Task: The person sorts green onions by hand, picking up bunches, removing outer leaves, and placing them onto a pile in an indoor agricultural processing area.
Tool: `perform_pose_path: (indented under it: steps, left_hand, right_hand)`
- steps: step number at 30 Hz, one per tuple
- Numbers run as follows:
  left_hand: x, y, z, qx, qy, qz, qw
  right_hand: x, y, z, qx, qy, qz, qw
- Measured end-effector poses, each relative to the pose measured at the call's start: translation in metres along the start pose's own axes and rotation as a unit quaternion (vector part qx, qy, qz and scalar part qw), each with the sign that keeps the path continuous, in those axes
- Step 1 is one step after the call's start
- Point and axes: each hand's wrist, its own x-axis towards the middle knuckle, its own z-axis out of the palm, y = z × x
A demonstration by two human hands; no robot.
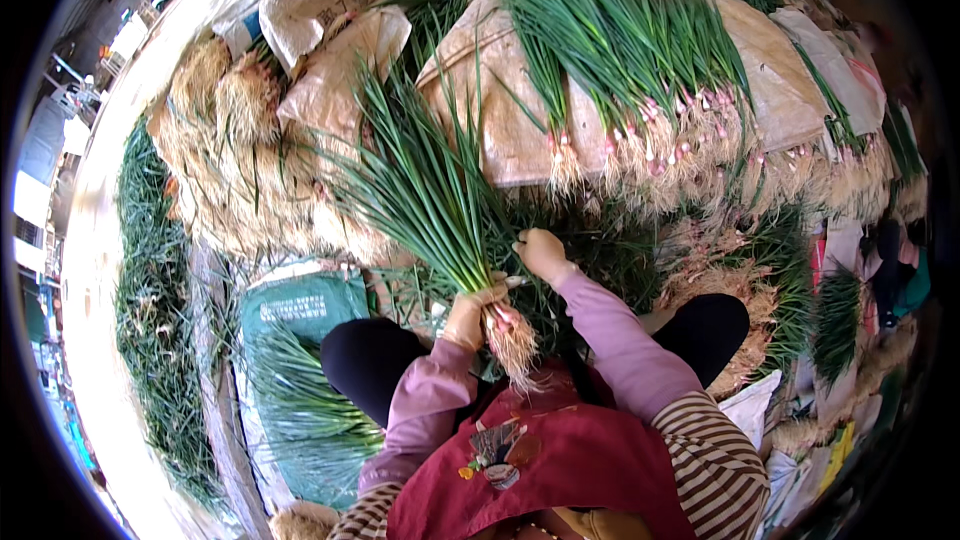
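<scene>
My left hand, which looks thinly gloved, is closed around a bunch of spring onions just above its pinkish bulbs. The green leaves fan out away from me, up and to the left. Its pale, stringy roots hang towards my lap. Right of the bunch, my right hand is held apart from it with curled fingers. Dark leaves run close by its fingertips, and whether it pinches one is unclear. Loose green leaves lie beneath and beyond this hand.
Beyond my hands, more spring onions lie in a row on a tan woven sack. Rooty bundles are heaped left of them. Beside my left knee, more onions rest on a green sack. Trimmings line the left side.
</scene>
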Motion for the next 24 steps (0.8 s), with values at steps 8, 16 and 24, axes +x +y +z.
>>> perform_pose_path:
  steps: [8,16,24]
  left_hand:
    - [-0.008,0.008,0.007,-0.013,-0.081,-0.021,0.996]
    - [-0.010,0.008,0.006,-0.072,-0.048,0.062,0.994]
    - [0.000,0.005,0.010,-0.126,-0.095,0.001,0.987]
  right_hand:
    - [-0.019,-0.057,-0.098,0.117,0.030,-0.190,0.974]
    - [0.072,-0.040,-0.162,-0.072,0.194,-0.002,0.978]
    - [-0.095,-0.051,-0.097,0.059,0.054,-0.270,0.960]
